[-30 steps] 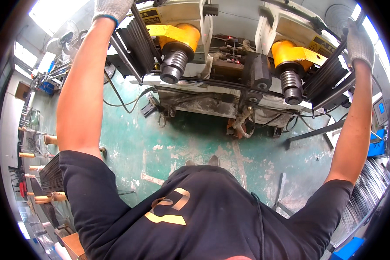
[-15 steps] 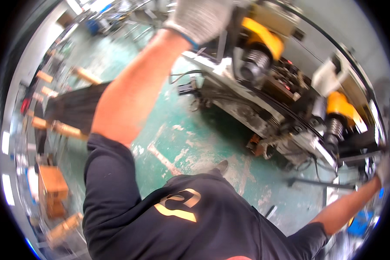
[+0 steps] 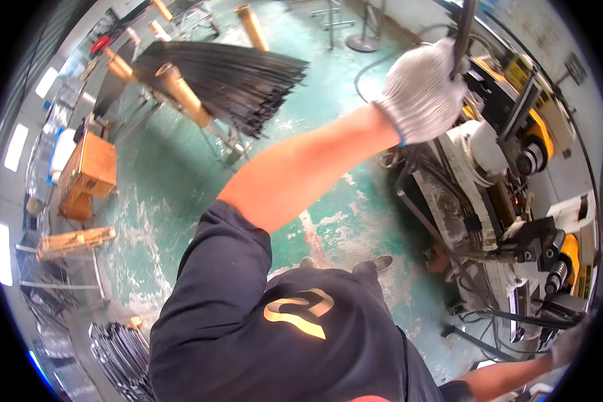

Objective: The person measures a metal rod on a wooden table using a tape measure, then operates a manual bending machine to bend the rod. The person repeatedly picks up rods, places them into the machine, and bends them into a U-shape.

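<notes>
My left hand, in a pale knitted glove with a blue cuff, reaches across toward the right. Its fingers are wrapped round a long dark bar that rises past the top of the picture. Beyond it stands a machine with a long metal bed and yellow-and-black units. My right hand, also gloved, is at the far right rim, blurred and dim, close to the end of a thin dark bar. Its fingers cannot be made out.
At upper left, a rack with wooden posts carries a fanned stack of dark strips. A wooden cabinet stands left. Dark strips lie bundled at lower left. A cable and a round stand base are at the top.
The view has turned, and more of the strip rack now shows. My left hand has come from the top middle toward the right, with the dark bar now visible in it. My right hand sits lower.
</notes>
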